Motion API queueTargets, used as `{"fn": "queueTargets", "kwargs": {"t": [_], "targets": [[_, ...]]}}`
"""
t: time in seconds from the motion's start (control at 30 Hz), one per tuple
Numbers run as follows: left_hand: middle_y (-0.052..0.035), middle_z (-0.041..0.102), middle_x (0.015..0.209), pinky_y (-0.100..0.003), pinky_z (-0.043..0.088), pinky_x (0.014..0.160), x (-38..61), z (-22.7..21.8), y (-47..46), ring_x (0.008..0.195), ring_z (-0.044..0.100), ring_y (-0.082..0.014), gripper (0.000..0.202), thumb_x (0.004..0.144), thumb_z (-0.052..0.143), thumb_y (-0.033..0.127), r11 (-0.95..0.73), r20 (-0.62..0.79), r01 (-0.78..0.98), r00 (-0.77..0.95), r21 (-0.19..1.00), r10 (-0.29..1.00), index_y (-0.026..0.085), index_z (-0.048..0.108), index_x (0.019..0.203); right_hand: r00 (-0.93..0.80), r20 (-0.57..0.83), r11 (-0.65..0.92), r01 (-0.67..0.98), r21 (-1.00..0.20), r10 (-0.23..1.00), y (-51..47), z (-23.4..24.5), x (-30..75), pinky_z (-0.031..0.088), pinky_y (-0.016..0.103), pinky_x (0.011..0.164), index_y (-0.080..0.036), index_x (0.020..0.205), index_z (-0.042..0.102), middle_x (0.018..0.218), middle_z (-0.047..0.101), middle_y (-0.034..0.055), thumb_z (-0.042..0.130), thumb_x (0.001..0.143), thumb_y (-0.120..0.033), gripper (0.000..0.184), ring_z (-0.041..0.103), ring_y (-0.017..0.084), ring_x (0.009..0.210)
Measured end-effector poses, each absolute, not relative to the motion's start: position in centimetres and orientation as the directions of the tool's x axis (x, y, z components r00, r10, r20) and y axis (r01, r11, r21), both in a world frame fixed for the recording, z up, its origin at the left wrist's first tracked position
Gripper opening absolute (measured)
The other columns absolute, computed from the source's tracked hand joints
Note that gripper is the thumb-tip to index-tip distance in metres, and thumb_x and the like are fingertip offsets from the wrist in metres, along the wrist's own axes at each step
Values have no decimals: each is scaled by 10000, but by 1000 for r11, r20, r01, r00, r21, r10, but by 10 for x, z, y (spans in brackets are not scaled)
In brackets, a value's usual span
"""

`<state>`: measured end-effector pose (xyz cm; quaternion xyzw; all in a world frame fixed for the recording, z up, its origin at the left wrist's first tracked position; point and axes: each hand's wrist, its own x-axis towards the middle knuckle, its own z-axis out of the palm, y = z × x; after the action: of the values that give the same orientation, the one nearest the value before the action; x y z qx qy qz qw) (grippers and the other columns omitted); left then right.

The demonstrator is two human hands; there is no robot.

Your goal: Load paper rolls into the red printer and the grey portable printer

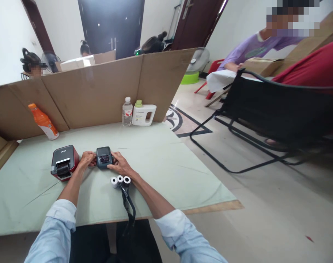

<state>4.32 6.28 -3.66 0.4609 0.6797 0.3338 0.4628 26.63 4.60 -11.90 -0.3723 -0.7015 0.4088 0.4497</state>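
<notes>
My right hand [121,164] grips the small dark device [104,157] at its right side, thumb on the near corner; my left hand [88,159] has its fingers curled in at the device's left side, and I cannot tell whether they pinch it. To the right of my right hand the bench [182,171] stretches wide and flat to its slanting right edge. Left is tighter: a red-and-black machine [64,163] sits just beside my left hand. Nearer me than my right hand, three white rolls [120,181] stand close to my forearm, and a dark strap [130,204] runs from them over the near edge. Well beyond both hands, a cardboard panel [97,93] walls off the far edge, an orange bottle [45,122], a clear bottle [127,113] and a white jug [143,116] before it. A pale cover dresses the bench. Far right of my hands, a black chair [265,117] stands on the shiny floor [210,226].
</notes>
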Motion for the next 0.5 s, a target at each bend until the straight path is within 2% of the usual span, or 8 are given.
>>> {"fn": "queueTargets", "kwargs": {"t": [0.3, 0.5], "targets": [[-6, 654, 632, -202, 428, 451, 43, -34, 65, 466, 599, -119, 109, 750, 715, 178, 424, -388, 315, -172, 849, 906, 170, 614, 790, -308, 317, 374, 145, -916, 897, 47, -123, 265, 574, 370, 777, -259, 1509, 530, 1201, 521, 76, 835, 744, -367, 830, 562, 177, 837], [-2, 634, 597, -205, 428, 452, 46, -40, 66, 463, 595, -127, 137, 749, 747, 201, 401, -348, 321, -210, 858, 914, 160, 627, 803, -316, 311, 371, 153, -916, 897, 46, -119, 266, 569, 376, 776, -242, 1504, 531, 1195, 518, 78, 832, 742, -371, 830, 564, 179, 839]]}}
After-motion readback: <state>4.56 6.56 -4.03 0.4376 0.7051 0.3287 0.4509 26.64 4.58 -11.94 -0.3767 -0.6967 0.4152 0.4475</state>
